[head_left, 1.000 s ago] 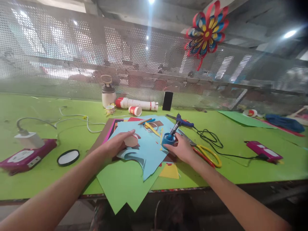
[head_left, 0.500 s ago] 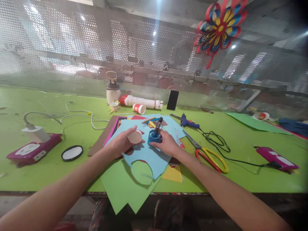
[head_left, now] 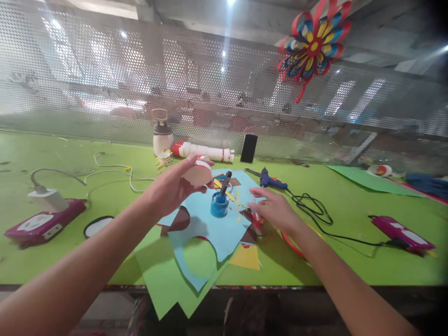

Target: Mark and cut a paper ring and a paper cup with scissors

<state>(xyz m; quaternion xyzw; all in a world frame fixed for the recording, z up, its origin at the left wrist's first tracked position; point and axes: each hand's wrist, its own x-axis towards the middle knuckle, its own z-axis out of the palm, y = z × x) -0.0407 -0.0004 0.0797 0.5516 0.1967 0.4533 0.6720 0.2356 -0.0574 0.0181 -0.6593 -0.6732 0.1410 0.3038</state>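
Note:
My left hand (head_left: 168, 189) is closed around a paper cup (head_left: 197, 175), raised above the papers with its pale round end facing me. My right hand (head_left: 276, 210) hovers over the right side of the papers, its fingers apart and empty. Under it lie scissors with a red handle loop (head_left: 293, 245), mostly hidden. A small blue jar (head_left: 219, 206) stands on light-blue paper (head_left: 206, 226), between the hands. A dark marker (head_left: 226, 183) leans in it. A round hole is cut in the blue paper, and green paper (head_left: 164, 280) lies beneath.
A blue glue gun (head_left: 271, 179) with a black cord (head_left: 317, 212) lies to the right. Purple power strips (head_left: 52, 221) sit left and right. Behind stand a pump sprayer (head_left: 163, 140), a lying stack of paper cups (head_left: 206, 151) and a phone (head_left: 249, 148).
My left hand has lifted the paper cup up and away from me. My right hand has let go of the blue jar and moved right, over the scissors.

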